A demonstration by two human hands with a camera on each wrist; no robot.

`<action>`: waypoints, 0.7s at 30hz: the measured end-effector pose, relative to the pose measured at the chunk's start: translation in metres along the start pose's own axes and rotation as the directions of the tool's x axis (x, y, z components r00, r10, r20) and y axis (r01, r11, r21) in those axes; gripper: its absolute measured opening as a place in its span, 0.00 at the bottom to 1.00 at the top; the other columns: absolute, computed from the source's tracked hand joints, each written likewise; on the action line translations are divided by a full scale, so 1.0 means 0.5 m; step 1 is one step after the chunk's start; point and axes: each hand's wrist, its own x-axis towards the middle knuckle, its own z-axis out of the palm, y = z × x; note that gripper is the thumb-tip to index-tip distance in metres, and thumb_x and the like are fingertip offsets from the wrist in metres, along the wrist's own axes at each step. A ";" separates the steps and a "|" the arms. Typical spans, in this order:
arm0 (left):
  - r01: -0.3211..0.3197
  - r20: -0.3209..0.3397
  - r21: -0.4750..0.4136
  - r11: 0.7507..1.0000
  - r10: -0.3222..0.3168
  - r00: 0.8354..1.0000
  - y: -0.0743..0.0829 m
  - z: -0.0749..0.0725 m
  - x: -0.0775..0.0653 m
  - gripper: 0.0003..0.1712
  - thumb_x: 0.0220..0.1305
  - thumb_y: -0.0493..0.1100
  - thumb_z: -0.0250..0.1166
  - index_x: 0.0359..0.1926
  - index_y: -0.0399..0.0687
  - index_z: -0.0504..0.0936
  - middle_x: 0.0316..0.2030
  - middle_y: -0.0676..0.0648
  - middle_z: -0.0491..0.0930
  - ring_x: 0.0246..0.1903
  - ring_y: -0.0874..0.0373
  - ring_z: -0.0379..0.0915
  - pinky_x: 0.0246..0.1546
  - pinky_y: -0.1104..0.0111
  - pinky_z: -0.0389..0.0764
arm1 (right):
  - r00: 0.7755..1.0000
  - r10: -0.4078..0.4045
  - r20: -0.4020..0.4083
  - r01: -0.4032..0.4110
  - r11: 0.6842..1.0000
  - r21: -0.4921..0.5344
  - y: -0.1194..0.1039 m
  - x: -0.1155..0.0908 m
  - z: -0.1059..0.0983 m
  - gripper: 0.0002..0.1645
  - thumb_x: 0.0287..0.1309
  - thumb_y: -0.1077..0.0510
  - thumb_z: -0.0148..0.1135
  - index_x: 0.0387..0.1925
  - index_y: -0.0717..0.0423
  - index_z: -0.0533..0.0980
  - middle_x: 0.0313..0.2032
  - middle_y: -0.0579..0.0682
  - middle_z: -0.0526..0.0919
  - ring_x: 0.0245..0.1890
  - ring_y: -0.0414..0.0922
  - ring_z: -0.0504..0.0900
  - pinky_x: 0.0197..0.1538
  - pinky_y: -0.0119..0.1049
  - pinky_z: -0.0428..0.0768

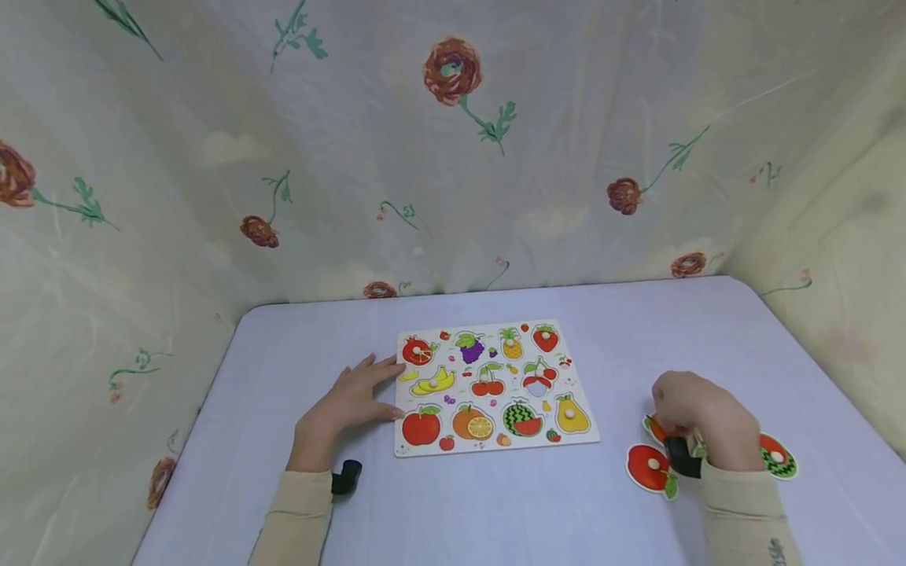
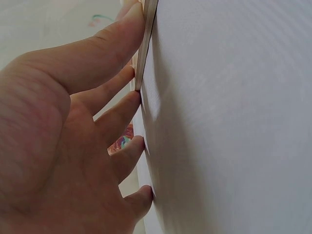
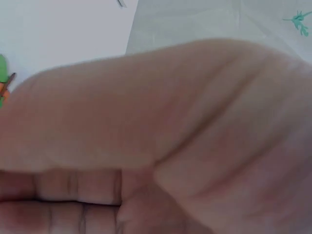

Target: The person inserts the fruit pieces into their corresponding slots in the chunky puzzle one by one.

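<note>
A white board [image 1: 531, 442] with colourful fruit shapes lies on the table, pale round knobs showing on several shapes. My left hand [image 1: 350, 397] is at its left side, fingers spread and fairly straight. In the left wrist view the thumb and some fingertips touch the board's wooden edge [image 2: 147, 39]. To the right of the board, my right hand [image 1: 701, 413] is low over loose fruit pieces with its fingers curled. A red apple piece [image 1: 646, 465], part of an orange piece [image 1: 655, 429] and a watermelon piece [image 1: 778, 457] show around it. What its fingertips touch is hidden.
A pale lavender cloth covers the table [image 1: 481, 511]. Behind it and at the sides hangs a cream curtain [image 1: 354, 157] with printed brown flowers. Black wrist-worn devices [image 1: 347, 477] sit by each sleeve cuff.
</note>
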 end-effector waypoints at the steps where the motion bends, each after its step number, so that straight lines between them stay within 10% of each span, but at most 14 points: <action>1: 0.002 0.001 -0.003 1.000 -0.002 1.000 0.001 -0.001 -0.001 0.48 0.50 0.53 0.77 0.72 0.64 0.67 0.76 0.53 0.59 0.79 0.46 0.40 0.77 0.41 0.43 | 1.000 -0.004 -0.003 0.004 1.000 0.000 0.000 0.002 0.000 0.05 0.47 0.70 0.55 0.26 0.61 0.76 0.21 0.51 0.70 0.23 0.46 0.71 0.26 0.32 0.69; 21: -0.015 -0.002 0.003 1.000 0.015 1.000 0.001 -0.002 -0.002 0.49 0.49 0.55 0.77 0.72 0.62 0.67 0.76 0.52 0.59 0.79 0.45 0.41 0.77 0.41 0.42 | 0.993 -0.111 -0.046 0.110 0.994 -0.023 -0.055 0.010 0.013 0.06 0.50 0.66 0.55 0.22 0.56 0.74 0.17 0.47 0.72 0.21 0.44 0.72 0.26 0.33 0.68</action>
